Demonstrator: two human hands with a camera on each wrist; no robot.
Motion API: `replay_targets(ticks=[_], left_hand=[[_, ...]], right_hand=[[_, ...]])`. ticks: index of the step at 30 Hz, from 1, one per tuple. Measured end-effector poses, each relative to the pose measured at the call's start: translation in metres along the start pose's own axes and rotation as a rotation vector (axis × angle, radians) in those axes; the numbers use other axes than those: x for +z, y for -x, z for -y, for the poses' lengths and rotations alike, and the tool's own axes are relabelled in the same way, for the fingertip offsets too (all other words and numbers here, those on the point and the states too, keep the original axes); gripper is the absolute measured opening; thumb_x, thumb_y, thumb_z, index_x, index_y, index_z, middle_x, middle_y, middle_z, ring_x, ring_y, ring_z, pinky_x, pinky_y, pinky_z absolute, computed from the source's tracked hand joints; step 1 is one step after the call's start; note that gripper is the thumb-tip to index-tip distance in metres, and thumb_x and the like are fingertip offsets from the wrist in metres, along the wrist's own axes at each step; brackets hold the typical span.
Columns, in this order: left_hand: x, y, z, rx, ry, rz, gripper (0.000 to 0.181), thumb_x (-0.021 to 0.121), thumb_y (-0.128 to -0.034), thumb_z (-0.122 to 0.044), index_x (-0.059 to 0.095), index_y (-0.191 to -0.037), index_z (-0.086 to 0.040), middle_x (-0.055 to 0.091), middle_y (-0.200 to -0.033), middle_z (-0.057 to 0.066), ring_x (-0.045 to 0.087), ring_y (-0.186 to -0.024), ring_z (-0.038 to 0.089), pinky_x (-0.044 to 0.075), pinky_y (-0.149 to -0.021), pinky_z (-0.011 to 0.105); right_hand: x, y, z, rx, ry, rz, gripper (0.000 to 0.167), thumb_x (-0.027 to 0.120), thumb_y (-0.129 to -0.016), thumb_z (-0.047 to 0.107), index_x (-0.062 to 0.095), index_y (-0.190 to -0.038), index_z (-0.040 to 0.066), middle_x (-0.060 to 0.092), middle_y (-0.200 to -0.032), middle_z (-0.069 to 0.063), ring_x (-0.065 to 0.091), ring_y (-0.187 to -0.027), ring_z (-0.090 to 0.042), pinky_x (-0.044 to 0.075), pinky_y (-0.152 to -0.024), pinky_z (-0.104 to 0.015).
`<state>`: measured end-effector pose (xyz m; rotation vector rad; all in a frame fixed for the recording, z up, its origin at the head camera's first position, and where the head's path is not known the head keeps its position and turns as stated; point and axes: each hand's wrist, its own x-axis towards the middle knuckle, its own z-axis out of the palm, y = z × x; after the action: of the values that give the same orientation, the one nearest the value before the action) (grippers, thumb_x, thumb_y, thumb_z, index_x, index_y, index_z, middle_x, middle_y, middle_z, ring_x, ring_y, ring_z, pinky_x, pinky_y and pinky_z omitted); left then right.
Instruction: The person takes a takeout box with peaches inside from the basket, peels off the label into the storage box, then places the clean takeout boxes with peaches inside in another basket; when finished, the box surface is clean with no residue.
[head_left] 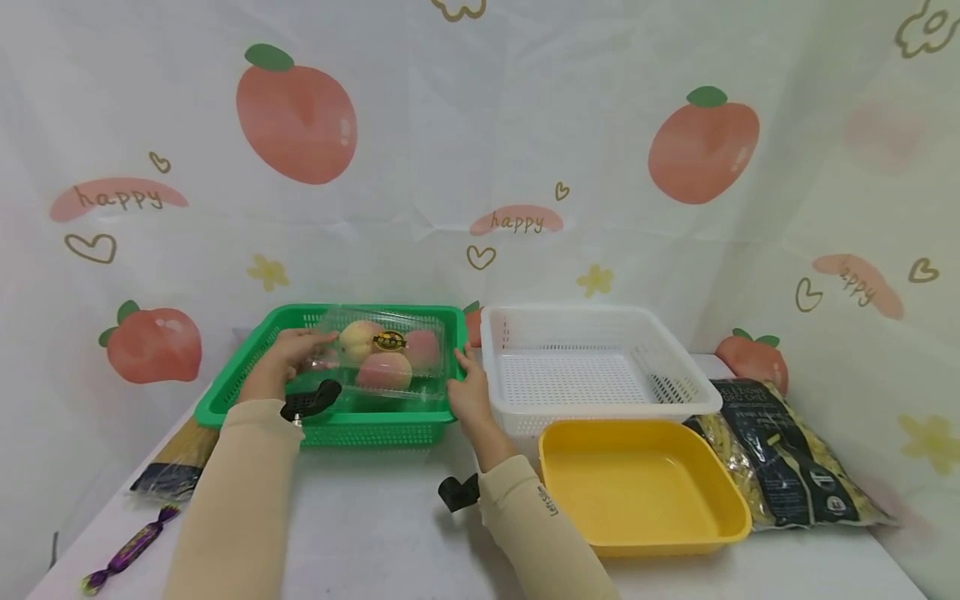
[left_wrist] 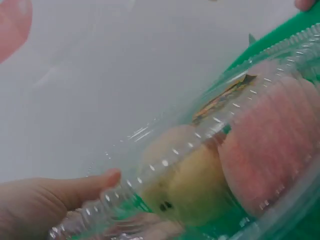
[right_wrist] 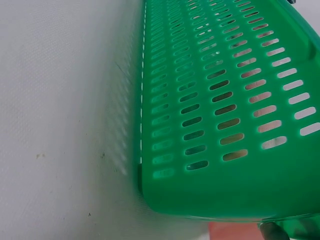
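Note:
A clear plastic box of peaches (head_left: 385, 371) with a black and gold label tilts inside the green basket (head_left: 375, 434). My left hand (head_left: 288, 354) grips the box by its left end, thumb on top and fingers beneath in the left wrist view, where pink and yellow peaches (left_wrist: 267, 150) show through the ridged plastic. At the basket's right rim, my right hand (head_left: 472, 390) holds the edge. The right wrist view shows mostly the slotted green side wall (right_wrist: 215, 120), and most of that hand is hidden there.
Right of the green basket stands a white basket (head_left: 570, 375), with a yellow tray (head_left: 645, 492) in front of it. A pasta bag (head_left: 795, 467) lies far right. On the left are a packet of thin strands (head_left: 176, 462) and a purple wrapped candy (head_left: 133, 550).

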<state>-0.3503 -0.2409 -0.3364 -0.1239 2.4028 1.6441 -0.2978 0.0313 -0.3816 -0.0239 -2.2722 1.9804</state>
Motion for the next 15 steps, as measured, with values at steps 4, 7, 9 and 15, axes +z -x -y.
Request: replay_targets(ticks=[4, 7, 9, 15], left_hand=[[-0.002, 0.005, -0.004, 0.046, 0.072, 0.009, 0.082, 0.048, -0.0964, -0.036, -0.011, -0.149, -0.012, 0.070, -0.095, 0.007, 0.066, -0.063, 0.001, 0.052, -0.058, 0.018], [-0.001, 0.008, -0.006, 0.100, 0.127, 0.004, 0.081, 0.048, -0.0965, -0.034, -0.013, -0.148, -0.019, 0.064, -0.074, -0.013, 0.067, -0.063, 0.004, 0.054, -0.060, 0.018], [-0.001, 0.011, -0.008, 0.144, 0.148, -0.007, 0.080, 0.049, -0.0961, -0.033, -0.010, -0.148, -0.019, 0.065, -0.071, -0.013, 0.067, -0.064, 0.004, 0.055, -0.063, 0.019], [-0.004, 0.021, -0.008, 0.189, 0.157, -0.031, 0.077, 0.048, -0.0965, -0.032, -0.006, -0.149, -0.017, 0.065, -0.070, -0.017, 0.066, -0.065, 0.001, 0.055, -0.066, 0.019]], right_hand=[[0.000, 0.000, 0.000, 0.012, -0.003, 0.000, 0.062, 0.043, -0.082, -0.016, 0.038, -0.141, 0.003, 0.020, -0.156, -0.001, 0.013, -0.144, -0.027, 0.019, -0.115, -0.045], [0.000, 0.000, 0.000, 0.018, -0.004, -0.003, 0.062, 0.043, -0.082, -0.016, 0.039, -0.141, 0.003, 0.020, -0.156, 0.000, 0.013, -0.144, -0.027, 0.018, -0.116, -0.044], [0.000, -0.001, 0.000, 0.012, 0.000, -0.010, 0.062, 0.043, -0.081, -0.016, 0.039, -0.141, 0.003, 0.020, -0.156, -0.001, 0.014, -0.144, -0.028, 0.019, -0.115, -0.044], [0.000, -0.002, -0.001, 0.002, 0.015, -0.008, 0.062, 0.044, -0.081, -0.016, 0.038, -0.141, 0.002, 0.021, -0.156, -0.002, 0.015, -0.144, -0.028, 0.019, -0.115, -0.044]])
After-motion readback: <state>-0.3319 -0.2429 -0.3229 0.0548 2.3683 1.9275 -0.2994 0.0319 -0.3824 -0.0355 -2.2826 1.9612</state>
